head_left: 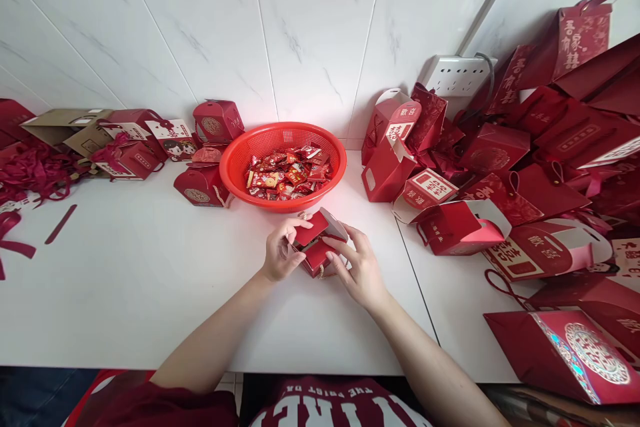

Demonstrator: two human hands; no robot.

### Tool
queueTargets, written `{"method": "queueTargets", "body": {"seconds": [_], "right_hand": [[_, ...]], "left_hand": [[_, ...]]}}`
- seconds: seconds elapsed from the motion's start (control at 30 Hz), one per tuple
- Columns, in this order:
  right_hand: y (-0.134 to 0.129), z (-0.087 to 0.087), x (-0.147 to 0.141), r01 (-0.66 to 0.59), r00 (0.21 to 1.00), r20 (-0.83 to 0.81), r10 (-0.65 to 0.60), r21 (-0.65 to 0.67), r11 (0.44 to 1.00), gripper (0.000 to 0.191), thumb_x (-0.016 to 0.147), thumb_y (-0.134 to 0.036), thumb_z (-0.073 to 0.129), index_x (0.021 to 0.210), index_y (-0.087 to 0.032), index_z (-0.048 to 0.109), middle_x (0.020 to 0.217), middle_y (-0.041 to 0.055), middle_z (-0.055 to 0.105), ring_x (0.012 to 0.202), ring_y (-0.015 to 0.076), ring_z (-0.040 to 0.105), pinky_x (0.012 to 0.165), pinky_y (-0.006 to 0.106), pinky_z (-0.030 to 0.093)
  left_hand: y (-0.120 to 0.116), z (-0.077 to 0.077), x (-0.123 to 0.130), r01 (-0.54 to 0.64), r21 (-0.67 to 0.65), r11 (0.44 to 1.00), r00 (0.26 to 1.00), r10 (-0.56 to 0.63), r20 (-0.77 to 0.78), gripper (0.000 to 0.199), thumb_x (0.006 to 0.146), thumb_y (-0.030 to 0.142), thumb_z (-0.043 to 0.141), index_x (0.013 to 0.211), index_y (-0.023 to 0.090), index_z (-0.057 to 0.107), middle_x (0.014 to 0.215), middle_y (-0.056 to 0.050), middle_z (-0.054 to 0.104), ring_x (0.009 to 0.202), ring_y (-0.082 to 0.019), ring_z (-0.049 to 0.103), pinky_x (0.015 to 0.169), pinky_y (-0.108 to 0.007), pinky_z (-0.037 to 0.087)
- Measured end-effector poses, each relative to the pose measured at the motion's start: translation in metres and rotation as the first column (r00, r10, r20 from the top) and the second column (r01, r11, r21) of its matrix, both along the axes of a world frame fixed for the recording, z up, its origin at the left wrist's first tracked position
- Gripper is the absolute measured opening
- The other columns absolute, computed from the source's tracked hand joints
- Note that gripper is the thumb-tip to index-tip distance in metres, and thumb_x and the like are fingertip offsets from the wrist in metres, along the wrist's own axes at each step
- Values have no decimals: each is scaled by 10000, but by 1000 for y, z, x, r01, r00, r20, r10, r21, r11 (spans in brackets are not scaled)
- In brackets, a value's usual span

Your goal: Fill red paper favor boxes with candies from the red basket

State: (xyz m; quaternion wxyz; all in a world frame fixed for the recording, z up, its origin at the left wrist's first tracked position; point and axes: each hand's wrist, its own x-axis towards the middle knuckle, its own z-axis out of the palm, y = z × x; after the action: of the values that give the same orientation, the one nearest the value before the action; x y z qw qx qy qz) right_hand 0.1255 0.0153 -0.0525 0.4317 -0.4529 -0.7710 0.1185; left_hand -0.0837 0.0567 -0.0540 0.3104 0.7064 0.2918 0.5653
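Note:
A small red box (319,255) with its flaps raised sits on the white table in front of me, between my two hands. Pale twisted cord shows at its top and lower edge. My left hand (283,250) grips the box's left side between thumb and fingers. On the right, my right hand (356,263) has its fingers spread, the fingertips touching the box's flaps. What lies inside the box is hard to make out. Just behind it stands a red plastic basket (283,205) holding many red wrapped packets (295,175).
Finished-looking red boxes (203,185) stand left of the basket. Red ribbons (45,163) and more boxes lie farther left. Many red boxes and bags (545,193) crowd the right side. A white power strip (457,75) rests against the tiled wall (320,27).

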Motion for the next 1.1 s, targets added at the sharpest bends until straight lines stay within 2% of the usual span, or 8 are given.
{"method": "queueTargets", "body": {"seconds": [0.1,0.23,0.37,0.53,0.7,0.87,0.97,1.1], "right_hand": [[0,-2,-1,-23,999,-37,23,-6,1000,273,1007,-285,558,1257,-268,665,1425,119,543,1304,281,544,1044,499,528],[0,-3,0,-79,991,-106,82,31,996,298,994,-238,578,1291,-252,575,1405,116,587,1298,256,564,1057,484,525],[1,0,1,-84,991,-100,85,15,996,423,990,-230,580,1402,-246,484,1368,109,625,1307,251,558,1069,487,518],[2,2,3,-131,991,-14,131,-41,990,341,1012,-251,541,1352,-241,574,1458,90,571,1376,261,498,1125,501,474],[1,5,6,-154,988,-17,153,-62,986,347,1014,-266,534,1358,-255,580,1449,85,578,1354,260,518,1098,499,502],[-7,14,1,-249,968,-3,249,-47,967,314,996,-246,551,1305,-239,609,1428,97,589,1303,262,545,1054,477,534],[-14,19,-4,-304,952,15,305,-43,952,307,983,-238,563,1285,-227,614,1405,103,604,1282,259,552,1031,460,552],[-19,22,-8,-387,919,68,388,-29,922,343,966,-209,568,1307,-232,596,1412,96,598,1322,259,523,1041,452,552]], "left_hand": [[-2,-2,2,-52,78,996,989,62,-132,324,920,436,605,1141,208,542,1295,-158,613,1291,-335,575,1086,-569,460],[-6,1,6,-108,156,982,942,151,-301,525,950,265,544,1463,232,436,1393,-138,562,1336,-299,526,1136,-526,432],[-7,6,7,-127,127,984,897,169,-408,482,991,278,464,1472,249,473,1486,-119,470,1395,-293,467,1173,-490,410],[-8,17,4,-180,58,982,817,183,-547,425,1011,397,453,1385,247,585,1558,-97,391,1431,-301,442,1182,-448,412],[-31,31,1,-199,-79,977,722,92,-686,888,760,668,735,1517,309,442,1651,-98,244,1450,-370,411,1149,-486,454],[-67,28,-7,-338,-110,935,709,176,-683,810,805,528,767,1515,322,435,1637,-116,206,1470,-364,382,1162,-486,449],[-80,25,-20,-308,-172,936,723,113,-681,798,804,476,787,1511,367,434,1643,-101,174,1451,-370,408,1147,-503,469],[-90,18,-36,-278,-156,948,763,119,-635,830,745,418,845,1482,411,464,1503,-110,389,1337,-365,529,1064,-537,547]]}}
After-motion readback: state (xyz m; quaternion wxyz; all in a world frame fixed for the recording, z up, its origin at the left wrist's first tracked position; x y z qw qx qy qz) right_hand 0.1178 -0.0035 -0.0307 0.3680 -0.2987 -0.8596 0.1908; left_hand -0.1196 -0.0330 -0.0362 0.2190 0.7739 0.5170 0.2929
